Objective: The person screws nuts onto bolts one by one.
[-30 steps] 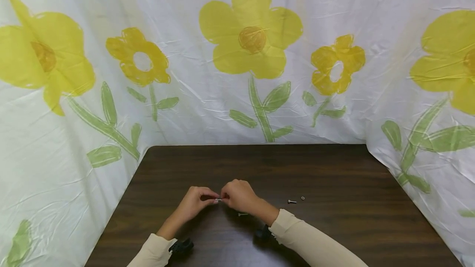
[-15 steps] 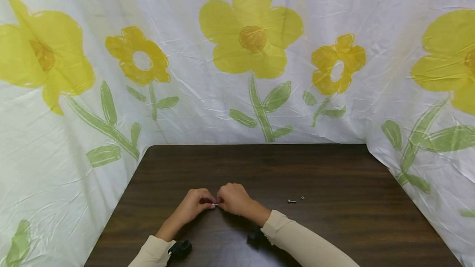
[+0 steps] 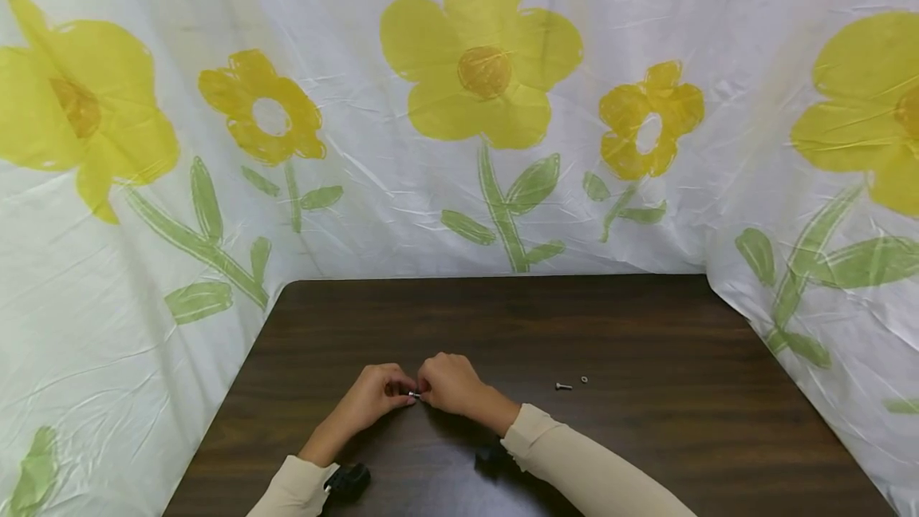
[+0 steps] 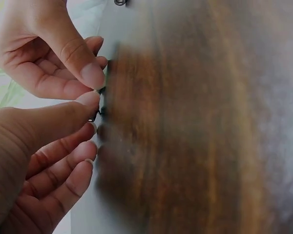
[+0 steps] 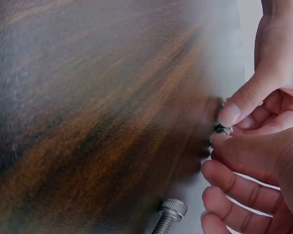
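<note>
In the head view both hands meet fingertip to fingertip over the dark table. My left hand [image 3: 373,393] pinches one end of a small metal bolt [image 3: 413,395] between thumb and finger. At its other end, the thumb and finger of my right hand [image 3: 452,384] pinch too, covering much of it. The right wrist view shows only a glint of the bolt [image 5: 223,129] between the two thumbs. A second bolt [image 5: 172,210], with a knurled round head, lies on the table close to my right hand; the head view does not show it.
Another bolt [image 3: 563,386] lies on the wooden table [image 3: 646,437] right of the hands, with a small nut or washer [image 3: 585,380] just beyond it. A flowered white curtain [image 3: 402,230] hangs along the table's far and side edges.
Both hands have shifted slightly left and nearer the body with the bolt between them, then stayed nearly still. The loose bolt beside the right wrist has gone out of sight behind the right arm.
</note>
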{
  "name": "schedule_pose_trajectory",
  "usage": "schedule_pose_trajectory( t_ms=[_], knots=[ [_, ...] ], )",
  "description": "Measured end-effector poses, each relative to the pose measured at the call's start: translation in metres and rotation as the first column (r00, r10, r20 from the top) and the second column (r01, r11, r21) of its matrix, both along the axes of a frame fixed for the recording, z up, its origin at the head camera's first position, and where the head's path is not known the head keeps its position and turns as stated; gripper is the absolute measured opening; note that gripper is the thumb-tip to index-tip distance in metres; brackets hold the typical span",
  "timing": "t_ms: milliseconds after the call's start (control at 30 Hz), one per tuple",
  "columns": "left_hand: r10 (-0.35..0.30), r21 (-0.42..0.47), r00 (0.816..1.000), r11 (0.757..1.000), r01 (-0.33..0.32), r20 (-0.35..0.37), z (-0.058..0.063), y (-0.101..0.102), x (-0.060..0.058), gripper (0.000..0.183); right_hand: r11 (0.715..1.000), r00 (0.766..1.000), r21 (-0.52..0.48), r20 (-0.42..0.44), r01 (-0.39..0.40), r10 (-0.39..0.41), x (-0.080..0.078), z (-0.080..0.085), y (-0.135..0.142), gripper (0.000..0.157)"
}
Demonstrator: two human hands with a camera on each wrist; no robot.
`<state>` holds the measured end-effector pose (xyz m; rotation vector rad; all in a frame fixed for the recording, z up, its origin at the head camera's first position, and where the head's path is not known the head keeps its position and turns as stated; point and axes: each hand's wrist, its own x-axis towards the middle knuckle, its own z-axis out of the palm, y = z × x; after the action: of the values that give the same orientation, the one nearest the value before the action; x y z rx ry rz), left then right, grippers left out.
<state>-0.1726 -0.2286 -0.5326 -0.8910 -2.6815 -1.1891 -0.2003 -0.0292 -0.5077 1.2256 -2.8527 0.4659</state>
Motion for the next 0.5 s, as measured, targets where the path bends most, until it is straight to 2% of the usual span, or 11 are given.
schedule_pose_trajectory(
  t_ms=[200, 367, 500],
  knots=[
    [0.012, -0.022, 1.0, 1.0, -0.013, -0.022, 0.0, 0.0, 0.001, 0.014, 1.0, 0.999, 0.014, 0.031, 0.011, -0.011, 0.002, 0.005, 0.006, 0.014],
    [0.065, -0.029, 0.995, 0.997, -0.067, -0.08, 0.004, 0.002, 0.001, 0.012, 1.0, 0.999, -0.008, 0.044, 0.005, -0.004, 0.002, 0.012, 0.019, 0.009],
    [0.103, -0.051, 0.993, 0.993, -0.107, -0.064, 0.011, 0.006, 0.003, 0.014, 0.999, 0.998, -0.036, 0.054, 0.013, -0.011, 0.002, 0.016, 0.034, 0.008]
  ],
)
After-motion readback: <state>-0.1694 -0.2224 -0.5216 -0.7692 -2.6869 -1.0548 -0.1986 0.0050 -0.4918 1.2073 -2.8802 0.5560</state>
